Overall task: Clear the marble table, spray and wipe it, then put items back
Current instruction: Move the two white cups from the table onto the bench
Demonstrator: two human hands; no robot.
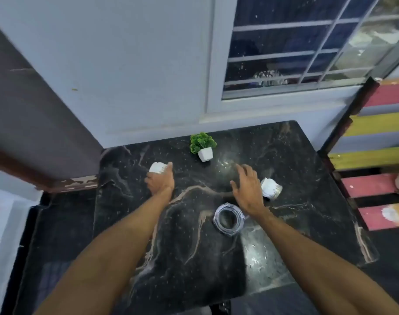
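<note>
The black marble table (307, 160) with pale veins fills the middle of the head view. A small green plant in a white pot (204, 146) stands near its far edge. My left hand (161, 181) is wrapped around a white cup (157, 167) on the table's left side. My right hand (248, 185) hovers with spread fingers just left of a second white cup (271, 188), holding nothing. A clear glass ashtray (228, 218) lies close to my right wrist.
A white wall and a barred window (296, 48) rise behind the table. A bench of red, yellow and grey slats (380, 142) stands to the right. A dark lower ledge (57, 235) lies left of the table.
</note>
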